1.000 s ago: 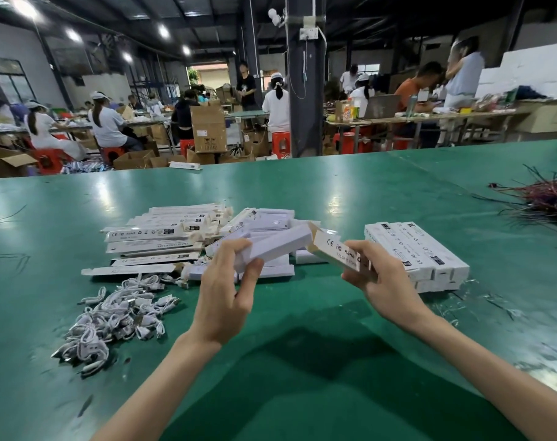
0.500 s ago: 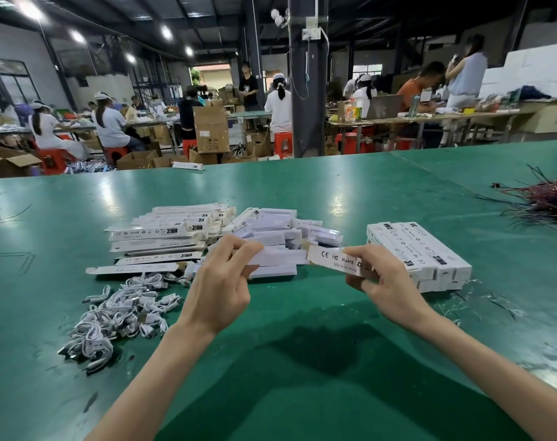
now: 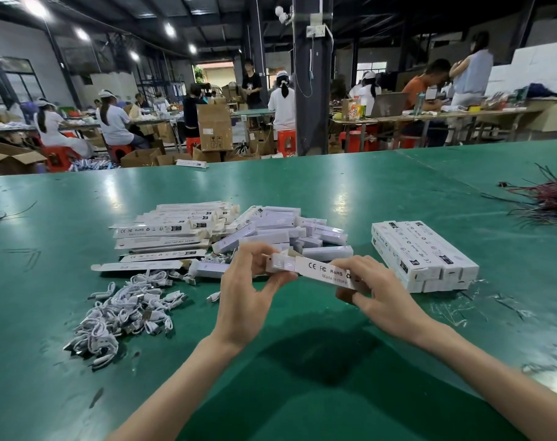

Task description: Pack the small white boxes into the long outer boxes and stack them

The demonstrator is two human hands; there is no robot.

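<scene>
While both hands hung over the green table [image 3: 302, 386], I had the long outer box [image 3: 326, 274] slung between them, its long axis running side to side from one hand across to the other, left end riding a touch higher than the right. Printed face up, and I could read CE, FC, RoHS, Made in China along it. Its open mouth pointed at my left hand [image 3: 248, 291], and out of that mouth poked the small white box [image 3: 278, 263], lying on the same axis, part in, part out.

Left hand: thumb underneath, fingers curled over the top, pinching that poking-out end. Right hand [image 3: 385, 297]: curled round the opposite end of the outer box, firm hold.

Just right of the right hand sat the stack of packed boxes [image 3: 426, 259], two layers deep, long axes slanting away from me and leftward. Beyond both hands lay a loose pile of small boxes [image 3: 302, 232], pointing all ways. Beyond and left of the left hand, flat outer boxes [image 3: 172, 232] lay side to side. Left of that hand and nearer to me, a heap of white cables [image 3: 124, 316].
</scene>
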